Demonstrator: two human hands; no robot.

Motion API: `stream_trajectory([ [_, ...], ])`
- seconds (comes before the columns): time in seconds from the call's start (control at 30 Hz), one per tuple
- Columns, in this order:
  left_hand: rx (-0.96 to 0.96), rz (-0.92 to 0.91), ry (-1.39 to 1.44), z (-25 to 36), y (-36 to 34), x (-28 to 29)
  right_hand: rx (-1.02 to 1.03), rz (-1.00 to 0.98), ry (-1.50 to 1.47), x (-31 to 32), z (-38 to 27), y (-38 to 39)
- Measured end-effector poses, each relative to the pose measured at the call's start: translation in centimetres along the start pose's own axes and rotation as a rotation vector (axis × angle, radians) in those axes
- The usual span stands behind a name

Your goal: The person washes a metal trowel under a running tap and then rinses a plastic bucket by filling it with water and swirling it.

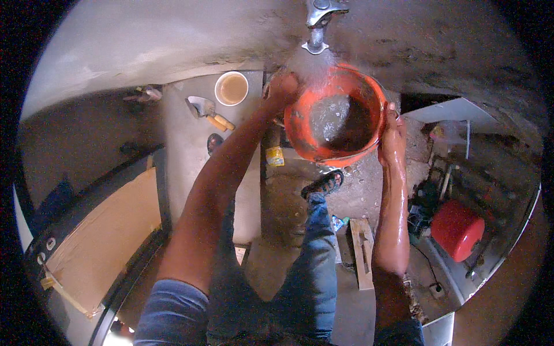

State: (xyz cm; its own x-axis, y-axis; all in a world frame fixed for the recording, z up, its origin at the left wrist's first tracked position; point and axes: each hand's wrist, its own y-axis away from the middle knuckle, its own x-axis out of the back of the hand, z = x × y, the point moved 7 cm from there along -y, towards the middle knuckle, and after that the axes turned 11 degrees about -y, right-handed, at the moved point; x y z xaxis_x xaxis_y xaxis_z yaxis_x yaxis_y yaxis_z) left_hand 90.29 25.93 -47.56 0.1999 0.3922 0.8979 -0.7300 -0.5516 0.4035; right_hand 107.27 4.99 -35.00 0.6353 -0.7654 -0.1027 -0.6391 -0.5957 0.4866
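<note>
An orange bucket (295, 124) with a dirt-smeared inside hangs below a metal tap (317, 41), and water sprays from the tap into it. Water with bubbles covers part of its bottom. My left hand (283, 87) is closed at the bucket's far left rim, its fingertips partly hidden. On the right side my right hand (393, 135), wet along the forearm, grips the rim with the thumb up by the edge.
To the left, a ledge (184, 138) bears a white tub (232, 88) of brownish liquid and a trowel (210, 113) with a wooden handle. A wooden float (362, 254) lies near my right forearm. Further right stands a red rounded container (457, 230). A rough wall rises behind the tap.
</note>
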Motion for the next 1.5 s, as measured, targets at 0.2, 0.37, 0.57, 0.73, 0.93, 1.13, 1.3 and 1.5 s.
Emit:
stream_trajectory([
  [0.2, -0.410, 0.458, 0.636, 1.0, 4.6, -1.1, 0.399, -0.031, 0.061, -4.2, -5.0, 3.2],
  [0.37, -0.475, 0.416, 0.503, 7.3, 9.7, -6.6, 0.523, 0.090, 0.226, -3.9, -3.5, 3.6],
  [0.57, -0.151, -0.222, 2.328, -0.2, 3.3, -10.4, 0.427, 0.047, 0.179, -4.4, 0.1, 7.0],
  [0.73, -0.148, 0.109, 1.533, -0.1, 2.2, 0.8, 0.330, 0.101, 0.088, 0.8, 0.7, 3.2],
  [0.93, -0.118, 0.038, 0.896, -2.4, -0.3, 1.4, 0.436, 0.115, 0.557, -1.1, 1.0, 0.2],
  [1.13, 0.064, 0.901, 0.642, 4.0, 6.9, -2.8, 0.659, 0.178, 0.769, -2.7, -5.0, 2.2],
  [1.3, -0.098, 0.513, 0.476, -1.2, 2.8, -3.9, 0.573, 0.120, 0.860, -1.9, -4.1, 1.9],
  [1.5, -0.604, 0.149, -0.119, 0.1, 0.8, 1.0, 0.484, -0.096, 0.524, 0.7, -2.5, -3.7],
])
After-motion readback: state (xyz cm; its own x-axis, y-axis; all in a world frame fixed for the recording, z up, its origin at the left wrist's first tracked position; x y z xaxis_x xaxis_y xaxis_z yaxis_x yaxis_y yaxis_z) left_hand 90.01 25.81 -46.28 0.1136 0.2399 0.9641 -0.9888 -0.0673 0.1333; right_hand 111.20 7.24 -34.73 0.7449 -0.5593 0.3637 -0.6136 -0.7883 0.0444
